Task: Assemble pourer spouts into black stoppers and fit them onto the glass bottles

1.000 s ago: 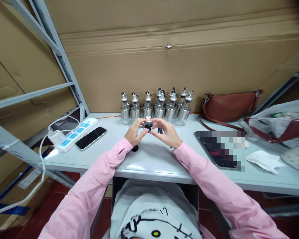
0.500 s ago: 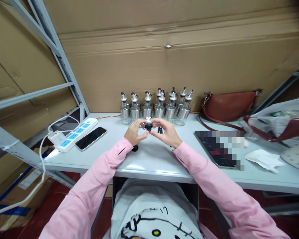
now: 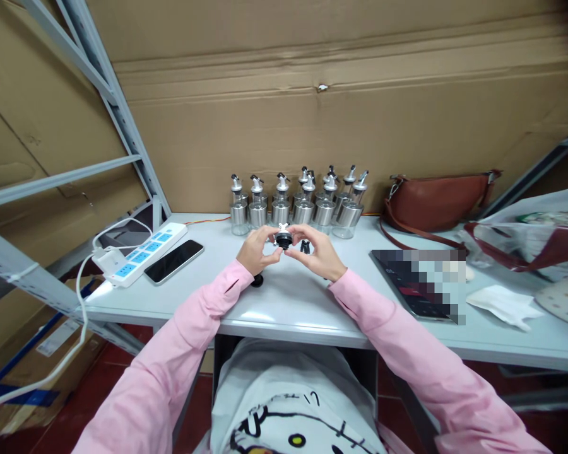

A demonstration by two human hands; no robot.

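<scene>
Between my two hands, above the middle of the table, is a bottle pourer stopper (image 3: 283, 239) with a silvery top and a black ribbed plug below. My left hand (image 3: 259, 251) pinches it from the left with thumb and fingers. From the other side, my right hand (image 3: 315, 251) grips it the same way. A round black part (image 3: 257, 280) lies under my left wrist. Small black pieces (image 3: 305, 246) rest on the table just behind my right fingers. Several glass oil bottles (image 3: 281, 211) with steel sleeves and pourer tops stand upright behind my hands.
A white power strip (image 3: 142, 255) and a phone (image 3: 174, 261) lie on the left of the table (image 3: 284, 309). To the right are a tablet-like device (image 3: 414, 284), partly blurred, a brown handbag (image 3: 438, 200), a white tissue (image 3: 504, 304) and a plastic bag (image 3: 549, 221). Cardboard (image 3: 312, 132) backs the table.
The stopper is tilted slightly differently between my fingers. Both hands keep their hold in nearly the same place, and the whole view has shifted a little.
</scene>
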